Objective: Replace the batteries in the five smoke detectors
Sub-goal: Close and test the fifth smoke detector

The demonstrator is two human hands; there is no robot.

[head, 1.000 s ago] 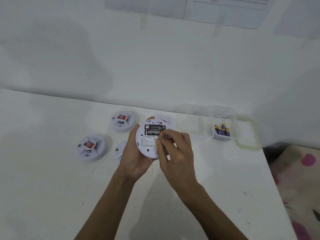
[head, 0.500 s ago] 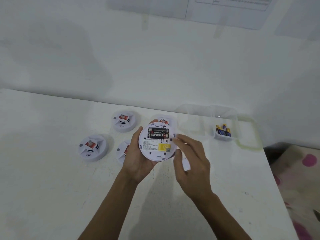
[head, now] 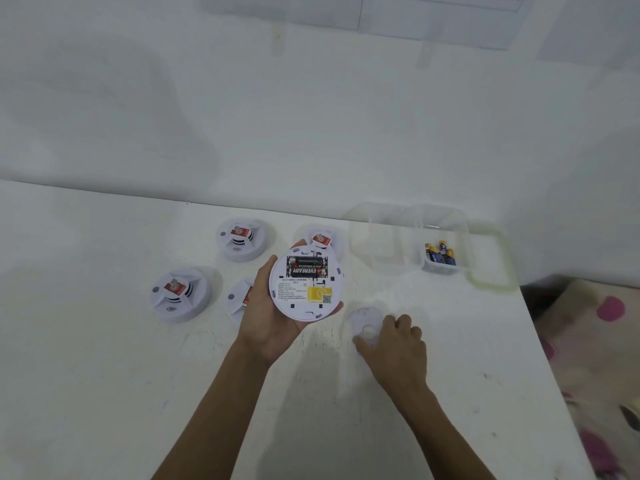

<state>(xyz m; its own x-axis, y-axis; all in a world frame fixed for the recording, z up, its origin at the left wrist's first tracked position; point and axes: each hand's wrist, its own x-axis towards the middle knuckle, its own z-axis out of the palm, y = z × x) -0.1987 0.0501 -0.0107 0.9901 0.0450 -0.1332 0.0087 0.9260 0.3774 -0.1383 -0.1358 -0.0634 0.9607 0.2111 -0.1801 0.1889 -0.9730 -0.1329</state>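
Observation:
My left hand holds a round white smoke detector with its back facing up above the table. Two black batteries sit in its open compartment. My right hand is down on the table to the right, fingers and thumb curled round the edge of a flat white cover plate. Three more detectors lie face up on the table, far left, back left and back middle. A further detector is half hidden behind my left hand.
A clear plastic box with several blue and yellow batteries stands at the back right, its green-rimmed lid beside it. The white table ends at the right, where patterned fabric shows. A wall is close behind.
My right hand left the detector's back and dropped down and right to the cover plate on the table. My left hand still holds the detector, now tilted flatter.

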